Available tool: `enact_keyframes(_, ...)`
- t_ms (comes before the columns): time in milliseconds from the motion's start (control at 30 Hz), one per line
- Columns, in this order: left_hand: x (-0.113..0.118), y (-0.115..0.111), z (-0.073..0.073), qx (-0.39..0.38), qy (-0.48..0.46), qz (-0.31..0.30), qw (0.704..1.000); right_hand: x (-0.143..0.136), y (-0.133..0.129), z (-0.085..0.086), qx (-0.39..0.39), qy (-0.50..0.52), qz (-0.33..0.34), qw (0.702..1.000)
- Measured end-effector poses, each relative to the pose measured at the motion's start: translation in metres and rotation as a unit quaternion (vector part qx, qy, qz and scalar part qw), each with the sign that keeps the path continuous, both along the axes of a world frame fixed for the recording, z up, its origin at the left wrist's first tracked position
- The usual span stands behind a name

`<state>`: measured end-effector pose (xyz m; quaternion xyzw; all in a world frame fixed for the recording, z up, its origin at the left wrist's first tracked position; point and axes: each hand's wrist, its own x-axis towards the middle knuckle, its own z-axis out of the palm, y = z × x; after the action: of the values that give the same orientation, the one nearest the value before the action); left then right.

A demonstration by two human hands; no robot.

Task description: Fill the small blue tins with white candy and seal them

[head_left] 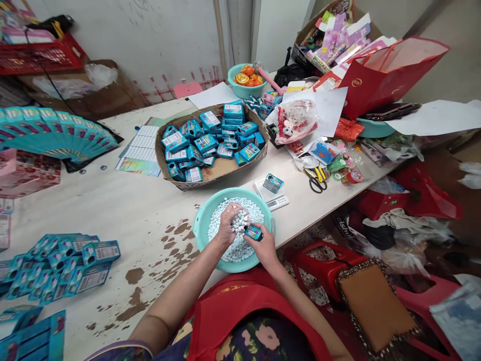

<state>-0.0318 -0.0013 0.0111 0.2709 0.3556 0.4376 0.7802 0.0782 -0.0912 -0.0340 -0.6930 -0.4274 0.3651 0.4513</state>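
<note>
A turquoise basin (198,228) filled with small white pellets (235,253) stands right in front of me. My left hand (227,225) is cupped over it around a heap of the white pellets. Beside it, my right hand (265,245) grips a small blue box (254,232), whose end faces the pellets in my left hand. Just behind the basin, another small blue box (273,183) rests on a white digital scale (278,202). Farther back, a cardboard tray (214,175) holds many more of these blue boxes, heaped loosely.
Stacked blue boxes (71,263) occupy the table's left side, with a fanned row of blue packs (48,128) behind. Black-handled scissors (318,184) and small packets lie right. A teal bowl (248,91) of orange toys and a red bag (391,75) stand farther back; a red stool (326,265) is below.
</note>
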Motion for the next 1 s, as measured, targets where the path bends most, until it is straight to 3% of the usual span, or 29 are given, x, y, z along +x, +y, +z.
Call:
enact_keyframes(167, 0.003, 0.004, -0.001, 0.000, 0.036, 0.082, 0.996, -0.008, 0.002, 0.001, 0.033, -0.096, 0.010, 0.995)
enact_keyframes(567, 0.002, 0.013, 0.004, 0.003, 0.069, 0.072, 0.995, -0.010, 0.012, 0.022, 0.044, -0.160, 0.037, 0.985)
enact_keyframes(1000, 0.002, 0.014, 0.006, 0.039, 0.095, 0.080, 0.991, -0.004, 0.023, 0.024, 0.056, -0.138, 0.060, 0.987)
